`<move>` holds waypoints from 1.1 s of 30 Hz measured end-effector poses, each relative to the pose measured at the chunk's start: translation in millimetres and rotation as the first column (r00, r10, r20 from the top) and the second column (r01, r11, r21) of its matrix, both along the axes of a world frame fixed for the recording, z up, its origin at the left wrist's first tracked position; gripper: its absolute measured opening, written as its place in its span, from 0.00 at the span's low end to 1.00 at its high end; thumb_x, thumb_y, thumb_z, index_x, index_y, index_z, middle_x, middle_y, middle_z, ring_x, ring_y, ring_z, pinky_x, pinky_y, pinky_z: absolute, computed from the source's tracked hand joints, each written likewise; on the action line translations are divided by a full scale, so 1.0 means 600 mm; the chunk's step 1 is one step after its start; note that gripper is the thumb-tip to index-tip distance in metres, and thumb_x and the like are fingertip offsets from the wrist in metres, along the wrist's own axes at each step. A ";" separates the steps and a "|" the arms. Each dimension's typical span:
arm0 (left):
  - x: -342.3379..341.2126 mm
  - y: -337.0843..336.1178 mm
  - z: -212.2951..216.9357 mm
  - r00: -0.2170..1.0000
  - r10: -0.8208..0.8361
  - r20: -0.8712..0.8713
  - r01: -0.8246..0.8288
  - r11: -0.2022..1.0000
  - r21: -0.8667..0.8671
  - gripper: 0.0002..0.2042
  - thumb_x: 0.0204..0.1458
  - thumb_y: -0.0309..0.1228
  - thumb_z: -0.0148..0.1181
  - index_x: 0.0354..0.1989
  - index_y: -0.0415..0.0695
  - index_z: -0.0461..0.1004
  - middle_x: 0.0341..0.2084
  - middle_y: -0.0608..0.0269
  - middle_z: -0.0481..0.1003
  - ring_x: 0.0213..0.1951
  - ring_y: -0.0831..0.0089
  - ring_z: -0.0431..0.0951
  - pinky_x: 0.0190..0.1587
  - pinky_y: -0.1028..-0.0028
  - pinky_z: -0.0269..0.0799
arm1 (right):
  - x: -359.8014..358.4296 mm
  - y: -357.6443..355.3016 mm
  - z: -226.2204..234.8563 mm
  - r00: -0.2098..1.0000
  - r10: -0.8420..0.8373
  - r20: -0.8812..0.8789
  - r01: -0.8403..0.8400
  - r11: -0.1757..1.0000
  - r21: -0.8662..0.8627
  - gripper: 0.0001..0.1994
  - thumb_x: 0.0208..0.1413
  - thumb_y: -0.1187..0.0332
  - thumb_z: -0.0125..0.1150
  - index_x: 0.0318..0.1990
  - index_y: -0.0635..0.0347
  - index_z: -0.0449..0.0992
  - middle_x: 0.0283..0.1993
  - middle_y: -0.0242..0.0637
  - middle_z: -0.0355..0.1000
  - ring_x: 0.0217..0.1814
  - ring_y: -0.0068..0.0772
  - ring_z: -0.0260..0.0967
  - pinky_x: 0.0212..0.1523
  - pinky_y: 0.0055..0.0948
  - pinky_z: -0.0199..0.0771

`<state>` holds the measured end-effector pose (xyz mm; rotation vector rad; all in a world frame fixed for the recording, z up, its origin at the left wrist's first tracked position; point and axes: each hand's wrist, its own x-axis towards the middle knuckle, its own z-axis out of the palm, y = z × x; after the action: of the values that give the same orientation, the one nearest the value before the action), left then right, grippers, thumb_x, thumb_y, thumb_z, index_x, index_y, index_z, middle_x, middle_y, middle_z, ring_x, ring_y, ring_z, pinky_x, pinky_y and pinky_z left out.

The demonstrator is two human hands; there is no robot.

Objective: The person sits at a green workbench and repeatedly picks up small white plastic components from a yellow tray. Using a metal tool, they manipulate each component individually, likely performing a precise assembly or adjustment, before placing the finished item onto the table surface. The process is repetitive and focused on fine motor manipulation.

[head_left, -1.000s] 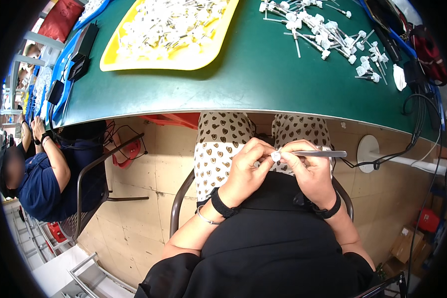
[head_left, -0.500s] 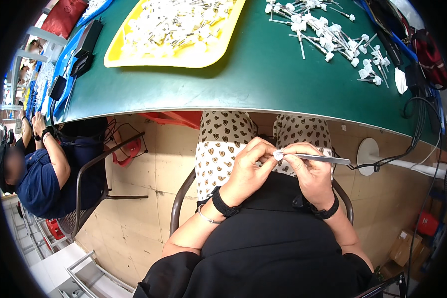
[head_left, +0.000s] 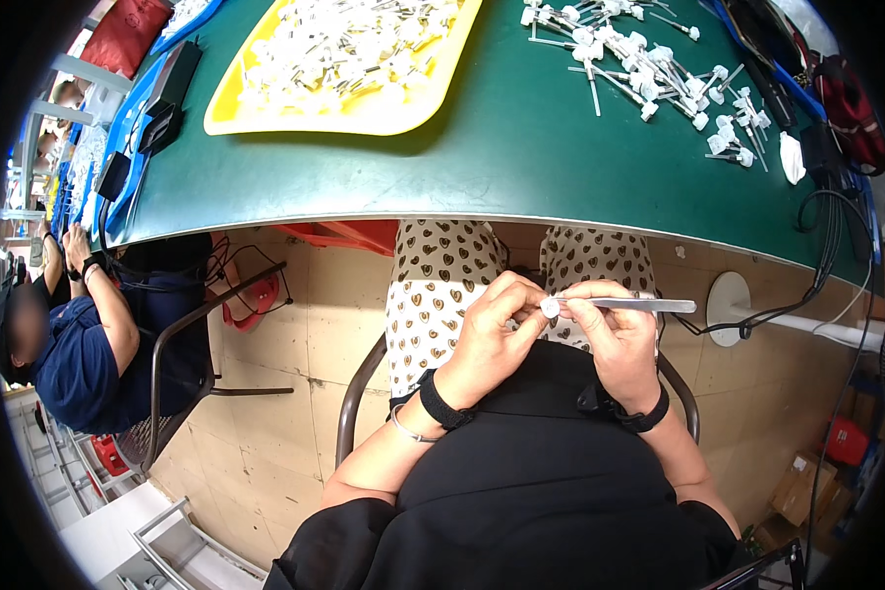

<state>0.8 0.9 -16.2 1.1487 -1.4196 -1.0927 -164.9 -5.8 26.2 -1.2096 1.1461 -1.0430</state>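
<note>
White piece (head_left: pixel 551 308): small, roundish, pinched at the fingertips of the left hand (head_left: pixel 500 329), over the lap (head_left: pixel 441 270), short of the near edge of the desk (head_left: pixel 315 182); partly covered by fingers.
Metal tool (head_left: pixel 649 305): held by the right hand (head_left: pixel 618 342), long and slim, blunt end jutting out to the right.
Drop risk: likely from a loosened pinch; small part, no desk beneath, so possibly lost in the lap or on the floor (head_left: pixel 265 423).
Slip risk: possible from pressing too hard; could skid off the white piece and jab the left fingertips. Working end hidden by fingers, contact impossible to tell.
Left grip: thumb and forefinger closed on the white piece, other fingers curled.
Right grip: thumb and forefinger clamped on the metal tool, tips just beside the white piece.
Arms: bent at the elbows, forearms angled inward, wrists fairly straight, clear of the desk.
Desk load: yellow tray (head_left: pixel 228 113) of small white parts toward the left; loose pile of white parts with thin tubes (head_left: pixel 649 79) toward the right.
</note>
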 end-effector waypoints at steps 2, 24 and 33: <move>0.000 0.000 0.000 1.000 -0.003 -0.002 0.003 1.000 -0.002 0.04 0.52 0.16 0.63 0.35 0.34 0.77 0.35 0.59 0.75 0.31 0.74 0.79 0.32 0.77 0.77 | -0.001 0.000 -0.001 1.000 0.001 0.008 -0.001 1.000 0.008 0.04 0.64 0.76 0.60 0.43 0.66 0.79 0.34 0.27 0.74 0.30 0.11 0.64 0.30 0.15 0.64; 0.000 0.000 -0.001 0.999 0.010 0.039 -0.009 0.999 -0.037 0.02 0.56 0.19 0.65 0.34 0.36 0.77 0.34 0.60 0.76 0.31 0.77 0.77 0.32 0.79 0.76 | -0.002 -0.002 -0.002 1.000 0.003 0.014 -0.003 1.000 0.002 0.04 0.64 0.77 0.60 0.41 0.69 0.78 0.37 0.32 0.77 0.36 0.17 0.72 0.37 0.19 0.74; 0.001 0.001 -0.002 0.998 -0.021 0.062 0.025 0.997 -0.068 0.02 0.55 0.18 0.65 0.34 0.36 0.77 0.34 0.59 0.76 0.33 0.75 0.78 0.32 0.78 0.76 | -0.008 -0.009 -0.005 0.995 0.068 -0.078 -0.071 0.997 -0.035 0.03 0.61 0.77 0.61 0.38 0.68 0.79 0.36 0.34 0.75 0.34 0.19 0.72 0.34 0.21 0.73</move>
<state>1.3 1.2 -17.6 1.1276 -1.5099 -1.0244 -169.5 -11.0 23.2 -1.3199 1.1393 -0.9772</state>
